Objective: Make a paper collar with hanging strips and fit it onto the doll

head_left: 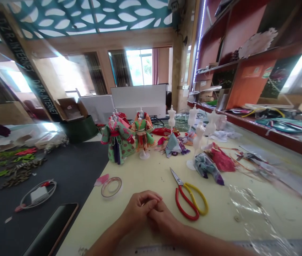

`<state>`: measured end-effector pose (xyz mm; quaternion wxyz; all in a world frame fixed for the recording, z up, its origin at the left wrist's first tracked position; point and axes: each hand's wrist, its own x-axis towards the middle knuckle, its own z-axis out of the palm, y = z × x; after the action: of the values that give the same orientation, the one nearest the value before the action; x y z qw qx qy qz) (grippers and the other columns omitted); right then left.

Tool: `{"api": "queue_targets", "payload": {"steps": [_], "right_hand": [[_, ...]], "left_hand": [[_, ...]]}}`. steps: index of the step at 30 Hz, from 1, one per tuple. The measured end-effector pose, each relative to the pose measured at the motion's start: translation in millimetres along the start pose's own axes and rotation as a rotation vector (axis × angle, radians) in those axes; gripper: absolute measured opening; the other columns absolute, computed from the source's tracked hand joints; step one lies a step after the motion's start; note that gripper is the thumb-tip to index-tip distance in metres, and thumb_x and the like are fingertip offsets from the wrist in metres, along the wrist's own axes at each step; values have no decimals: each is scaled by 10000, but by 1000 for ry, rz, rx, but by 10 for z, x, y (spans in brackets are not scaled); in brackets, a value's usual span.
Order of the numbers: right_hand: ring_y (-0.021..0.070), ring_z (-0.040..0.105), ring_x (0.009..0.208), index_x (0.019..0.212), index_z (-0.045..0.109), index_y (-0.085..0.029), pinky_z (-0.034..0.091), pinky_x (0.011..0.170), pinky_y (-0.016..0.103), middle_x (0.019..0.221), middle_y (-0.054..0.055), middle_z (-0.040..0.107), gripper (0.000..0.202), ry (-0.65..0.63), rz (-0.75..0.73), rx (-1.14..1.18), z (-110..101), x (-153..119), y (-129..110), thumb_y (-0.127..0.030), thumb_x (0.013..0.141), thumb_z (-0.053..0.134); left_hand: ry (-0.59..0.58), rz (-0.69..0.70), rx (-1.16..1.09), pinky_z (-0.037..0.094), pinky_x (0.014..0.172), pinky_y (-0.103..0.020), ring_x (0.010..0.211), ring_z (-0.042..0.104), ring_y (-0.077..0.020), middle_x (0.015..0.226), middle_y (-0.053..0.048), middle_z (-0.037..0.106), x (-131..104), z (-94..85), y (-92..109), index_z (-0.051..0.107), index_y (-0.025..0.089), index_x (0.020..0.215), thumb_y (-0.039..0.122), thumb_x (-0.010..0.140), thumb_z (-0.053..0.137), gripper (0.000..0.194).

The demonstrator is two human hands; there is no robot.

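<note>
My left hand (140, 207) and my right hand (165, 217) are clasped together on the cream table, fingers folded into each other. No object shows between them, though the inner fingers are partly hidden. Just right of them lie scissors (179, 181) with one red and one yellow handle, blades slightly parted. To the left is a roll of clear tape (111, 187) beside a pink scrap (102, 180). Farther back stand small dress forms in a green robe (117, 142) and a green-and-orange outfit (141, 133).
Several bare white dress forms (193, 119) stand behind bunched blue cloth (205, 165) and red cloth (221, 158). Clear plastic bags (252, 206) lie at right. On the dark left surface are a phone (52, 227) and a coiled white cable (37, 195). A ruler (156, 249) lies in front.
</note>
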<state>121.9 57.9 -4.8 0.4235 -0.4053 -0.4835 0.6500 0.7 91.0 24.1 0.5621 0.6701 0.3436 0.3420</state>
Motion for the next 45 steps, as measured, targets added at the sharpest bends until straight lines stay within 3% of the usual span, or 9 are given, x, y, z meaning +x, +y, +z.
{"api": "queue_targets", "payload": {"steps": [5,16,22,29,33,35,39,42,45], "right_hand": [[66,333,373,546,432,-201,263,397,205,384,-82,336,156,-21,-7,21,-67,41,-4,-259,679,488],[57,319,378,630,475,-191,269,400,201,431,-95,342,201,-39,-81,-48,-74,-17,-68,-336,752,540],[66,367,467,714,471,-191,309,467,206,521,-73,424,295,108,-196,-222,-113,-15,-123,-446,861,502],[87,446,522,737,591,-174,359,513,213,561,-39,500,276,240,-273,-566,-239,-130,-229,-347,898,449],[131,569,664,914,675,-197,423,620,239,725,12,642,265,365,-316,-835,-629,-434,-423,-368,879,476],[167,608,757,966,671,-195,447,671,266,850,54,684,304,450,-315,-975,-948,-606,-500,-376,885,440],[219,617,728,984,668,-176,444,695,346,855,116,692,313,632,-262,-1291,-1631,-813,-538,-283,869,397],[231,609,678,901,677,-175,434,639,347,789,134,672,273,649,-230,-1500,-1964,-824,-472,-181,821,416],[223,598,651,834,668,-187,432,622,338,728,113,638,246,588,-235,-1658,-2099,-793,-376,-104,776,444]], "left_hand": [[50,-23,13,480,837,-315,901,630,-218,939,-83,687,13,-53,-15,645,164,704,317,759,673,165],[-8,1,53,460,699,-264,791,585,-176,890,-62,644,46,-138,-23,528,161,636,376,754,675,286],[147,34,81,443,714,-258,761,559,-161,810,-28,607,85,-220,-56,572,170,659,406,743,664,267],[188,26,102,461,714,-261,723,586,-161,721,-17,631,78,-259,-46,616,170,729,483,763,621,315],[188,26,149,475,743,-287,766,622,-178,775,-36,662,84,-280,-74,616,170,826,483,815,553,320],[195,37,212,458,690,-274,722,607,-176,741,-31,649,85,-271,-118,613,170,790,444,808,566,279],[177,90,366,394,606,-258,631,550,-163,668,-18,625,72,-193,-207,622,181,716,342,797,579,185],[116,135,456,387,609,-258,640,549,-163,708,-23,650,51,-127,-234,654,197,741,301,794,581,138],[72,167,526,391,619,-259,644,548,-159,734,-29,659,27,-97,-235,666,201,759,293,810,566,145]]}}
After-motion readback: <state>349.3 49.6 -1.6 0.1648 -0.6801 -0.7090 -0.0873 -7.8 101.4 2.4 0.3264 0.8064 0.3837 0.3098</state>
